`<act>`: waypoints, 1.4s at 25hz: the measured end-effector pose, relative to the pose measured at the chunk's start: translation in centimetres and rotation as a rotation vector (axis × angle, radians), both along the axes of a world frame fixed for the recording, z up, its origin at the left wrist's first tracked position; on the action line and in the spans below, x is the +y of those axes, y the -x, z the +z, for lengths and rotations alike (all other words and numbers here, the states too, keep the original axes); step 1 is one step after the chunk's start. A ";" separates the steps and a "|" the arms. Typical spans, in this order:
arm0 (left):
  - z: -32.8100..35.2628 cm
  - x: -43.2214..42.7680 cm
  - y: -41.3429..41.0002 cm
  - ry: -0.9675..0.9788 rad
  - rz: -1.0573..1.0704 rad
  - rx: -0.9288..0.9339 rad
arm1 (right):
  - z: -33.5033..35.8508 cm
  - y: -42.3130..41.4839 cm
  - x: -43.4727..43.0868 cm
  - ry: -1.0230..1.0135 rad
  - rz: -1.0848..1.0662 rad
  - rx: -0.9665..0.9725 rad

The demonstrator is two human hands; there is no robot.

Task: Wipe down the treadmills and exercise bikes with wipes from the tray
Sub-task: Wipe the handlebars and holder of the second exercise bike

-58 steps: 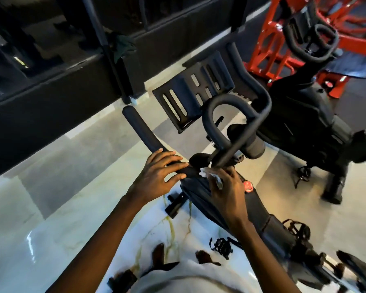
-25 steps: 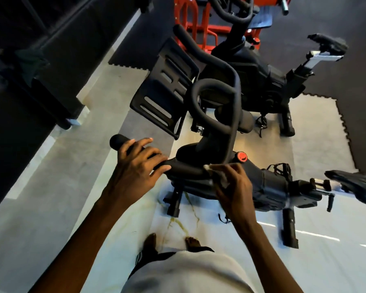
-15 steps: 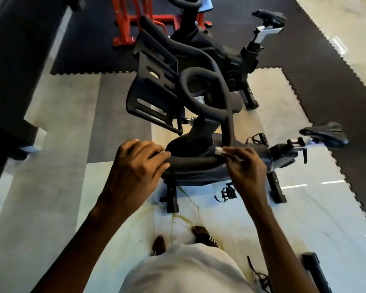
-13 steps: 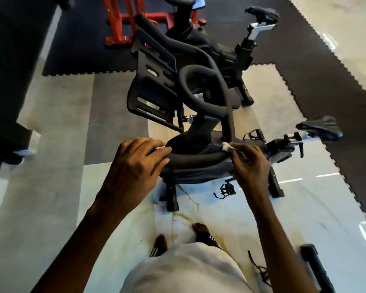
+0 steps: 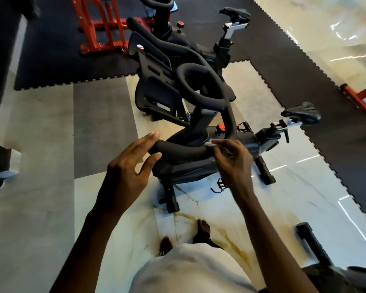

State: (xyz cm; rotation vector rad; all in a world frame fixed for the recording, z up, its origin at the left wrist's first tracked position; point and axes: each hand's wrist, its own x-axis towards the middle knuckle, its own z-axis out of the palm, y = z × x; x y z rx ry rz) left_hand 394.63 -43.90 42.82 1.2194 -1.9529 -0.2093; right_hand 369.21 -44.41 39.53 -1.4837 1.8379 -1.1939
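A black exercise bike (image 5: 201, 115) stands in front of me on the pale floor. Its near handlebar grip (image 5: 178, 150) runs across the middle of the view. My left hand (image 5: 129, 168) hovers at the grip's left end with fingers straight and spread, holding nothing. My right hand (image 5: 230, 159) pinches a small white wipe (image 5: 210, 144) against the bar where the grip meets the curved loop. A red knob (image 5: 221, 127) sits on the frame just behind the bar. The saddle (image 5: 302, 114) sticks out to the right.
A second black bike (image 5: 199, 45) stands behind, with a red frame (image 5: 101, 28) at the back left. Black rubber mats (image 5: 304, 77) cover the floor at the back and right. Another machine's dark part (image 5: 313, 244) lies at lower right. My bare feet (image 5: 184, 235) show below.
My left hand has let go of the handlebar grip and opened beside its end. My right hand stays on the bar with the wipe. The view has swung right and tilted down.
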 end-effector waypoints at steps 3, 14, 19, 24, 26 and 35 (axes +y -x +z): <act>0.1 -0.2 -0.3 -0.034 -0.034 0.088 | 0.5 -4.8 1.3 0.028 0.153 -0.043; 0.1 0.0 -0.1 -0.071 -0.018 0.268 | 0.4 0.2 -0.1 -0.078 0.001 0.200; 0.2 0.0 -0.1 -0.100 0.008 0.264 | 0.6 -1.2 0.5 -0.067 0.038 0.164; -0.1 0.3 0.3 -0.110 0.022 0.301 | 2.4 -4.9 0.2 -0.073 0.184 -0.016; -0.4 0.3 0.0 -0.133 0.044 0.327 | 3.6 -7.1 0.3 0.023 0.249 -0.051; -0.2 0.8 -1.1 -0.235 0.085 0.382 | 2.5 -6.9 0.5 0.124 0.298 -0.032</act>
